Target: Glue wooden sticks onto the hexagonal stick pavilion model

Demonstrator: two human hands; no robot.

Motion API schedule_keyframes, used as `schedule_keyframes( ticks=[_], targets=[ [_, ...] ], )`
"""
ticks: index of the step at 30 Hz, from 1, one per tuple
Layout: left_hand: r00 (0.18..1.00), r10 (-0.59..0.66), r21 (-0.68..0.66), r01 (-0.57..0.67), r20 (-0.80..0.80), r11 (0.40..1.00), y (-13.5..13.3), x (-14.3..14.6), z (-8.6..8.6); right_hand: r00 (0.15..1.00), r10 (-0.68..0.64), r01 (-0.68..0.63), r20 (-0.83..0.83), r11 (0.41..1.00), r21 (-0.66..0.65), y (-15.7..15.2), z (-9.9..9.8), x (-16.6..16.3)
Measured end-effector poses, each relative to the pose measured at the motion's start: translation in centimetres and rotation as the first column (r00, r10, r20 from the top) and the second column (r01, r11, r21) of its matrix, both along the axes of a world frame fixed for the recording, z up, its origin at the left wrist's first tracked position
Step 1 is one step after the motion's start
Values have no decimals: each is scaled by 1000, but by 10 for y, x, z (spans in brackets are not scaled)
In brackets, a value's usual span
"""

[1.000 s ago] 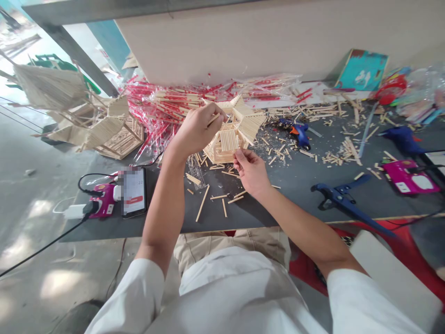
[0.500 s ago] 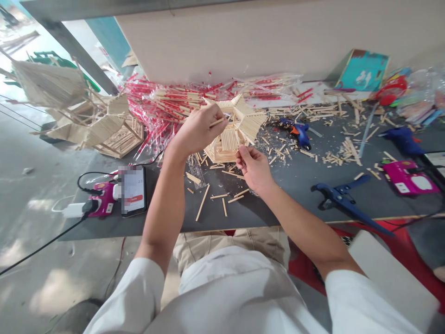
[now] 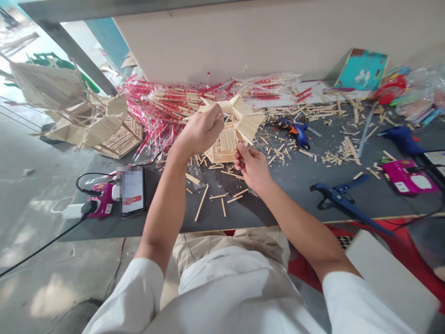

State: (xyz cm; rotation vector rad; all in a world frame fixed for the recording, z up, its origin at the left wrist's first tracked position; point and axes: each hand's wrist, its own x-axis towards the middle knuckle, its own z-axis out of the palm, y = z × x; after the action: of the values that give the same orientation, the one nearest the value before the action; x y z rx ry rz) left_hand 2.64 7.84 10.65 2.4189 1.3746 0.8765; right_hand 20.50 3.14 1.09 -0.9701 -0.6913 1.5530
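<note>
Wooden model (image 3: 228, 140) between hands (image 3: 205, 129) (image 3: 255, 169); red label (image 3: 135, 200) on phone (image 3: 137, 185) illegible.

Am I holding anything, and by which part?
Can't tell. Right hand: pinched at the lower right corner of the front panel on the pale slatted wooden model; left hand: closed, any contents hidden.

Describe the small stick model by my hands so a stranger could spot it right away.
On the dark table, look near the middle, in front of the red-marked, plastic-wrapped sticks. The small wooden stick model sits there, partly covered by the left hand, with the right hand at its near right edge. Its smaller size sets it apart from the bulkier stick model at far left.
</note>
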Motion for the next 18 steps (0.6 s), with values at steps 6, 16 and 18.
schedule_keyframes(
  ticks=[6, 16, 18],
  targets=[
    [994, 80, 1, -81, -74, 997, 0, 6, 0, 1000, 9, -9, -21, 1000, 25, 1, -2, 1],
    [984, 81, -87, -95, -157, 992, 0, 10, -1, 1000, 9, -9, -1, 1000, -11, 1, 5, -2],
    [981, 75, -101, -93, -177, 991, 1, 10, -3, 1000, 13, -14, -14, 1000, -15, 2, 5, -1]
  ],
)
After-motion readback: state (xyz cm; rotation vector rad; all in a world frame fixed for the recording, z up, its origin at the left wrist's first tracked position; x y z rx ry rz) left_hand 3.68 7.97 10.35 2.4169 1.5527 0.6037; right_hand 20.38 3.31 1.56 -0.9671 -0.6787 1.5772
